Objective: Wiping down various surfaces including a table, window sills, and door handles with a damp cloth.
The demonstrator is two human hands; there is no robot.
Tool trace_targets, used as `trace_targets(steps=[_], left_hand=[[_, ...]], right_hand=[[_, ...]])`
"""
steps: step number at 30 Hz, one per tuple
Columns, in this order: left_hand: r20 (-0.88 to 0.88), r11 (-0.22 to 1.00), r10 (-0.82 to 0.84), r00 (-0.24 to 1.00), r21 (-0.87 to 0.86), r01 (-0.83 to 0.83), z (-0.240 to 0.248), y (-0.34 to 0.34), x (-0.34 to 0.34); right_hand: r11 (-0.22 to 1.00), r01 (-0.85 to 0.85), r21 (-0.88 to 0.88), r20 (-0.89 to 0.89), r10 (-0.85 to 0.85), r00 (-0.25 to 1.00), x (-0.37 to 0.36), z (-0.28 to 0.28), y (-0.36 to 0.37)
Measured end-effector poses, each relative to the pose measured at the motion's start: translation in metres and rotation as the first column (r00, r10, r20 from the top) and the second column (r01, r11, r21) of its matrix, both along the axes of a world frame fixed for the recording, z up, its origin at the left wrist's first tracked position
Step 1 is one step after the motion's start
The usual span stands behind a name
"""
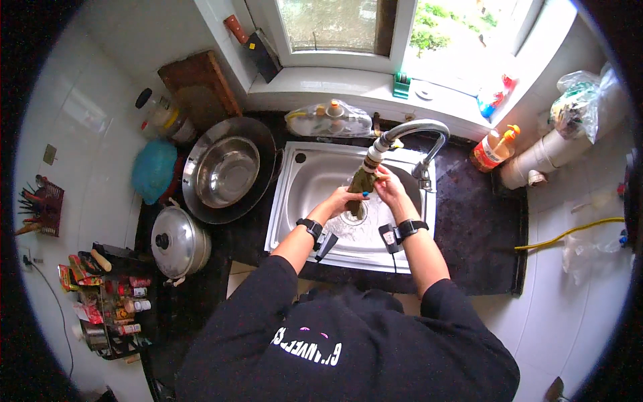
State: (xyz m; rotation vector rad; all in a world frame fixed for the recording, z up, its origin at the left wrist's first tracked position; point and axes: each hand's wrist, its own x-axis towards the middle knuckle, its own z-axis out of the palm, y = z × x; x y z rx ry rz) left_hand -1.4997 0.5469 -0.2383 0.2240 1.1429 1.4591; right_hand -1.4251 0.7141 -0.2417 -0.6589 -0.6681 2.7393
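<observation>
Under the tap's spout, my left hand (343, 199) and my right hand (388, 187) are both closed on a limp olive-green piece (362, 182). It looks like a cloth or a leaf; I cannot tell which. The piece hangs down over the drain of the steel sink (303, 194). The curved tap (439, 128) ends in a spout just above it, and the sink floor looks wet and shiny. A small blue spot shows by my left thumb. My fingers partly hide the green piece.
Left of the sink, a steel bowl (231, 175) sits in a large wok (260, 137). A lidded pot (179, 242) stands nearer. Behind the sink lies a plastic-wrapped bottle (328, 120). An orange pump bottle (492, 149) stands at right; a cleaver (262, 57) leans by the window.
</observation>
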Motion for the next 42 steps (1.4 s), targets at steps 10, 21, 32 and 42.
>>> trace_targets(steps=[10, 21, 32, 42], left_hand=[[0.467, 0.877, 0.349, 0.812, 0.143, -0.459, 0.0, 0.038, 0.002], [-0.004, 0.955, 0.275, 0.961, -0.114, -0.274, -0.01, -0.013, 0.005], [0.298, 0.895, -0.03, 0.954, -0.418, 0.159, 0.023, -0.052, 0.02], [0.297, 0.751, -0.503, 0.812, -0.315, 0.581, 0.079, -0.025, 0.024]], right_hand=[[0.999, 0.005, -0.034, 0.043, -0.004, 0.999, 0.071, 0.028, -0.048], [0.892, 0.281, 0.354, 0.452, -0.426, 0.784, 0.097, 0.005, 0.041], [0.76, -0.35, 0.547, 0.592, -0.056, 0.804, 0.092, 0.027, 0.112], [-0.529, -0.267, 0.806, 0.219, -0.153, 0.964, 0.127, 0.072, -0.117]])
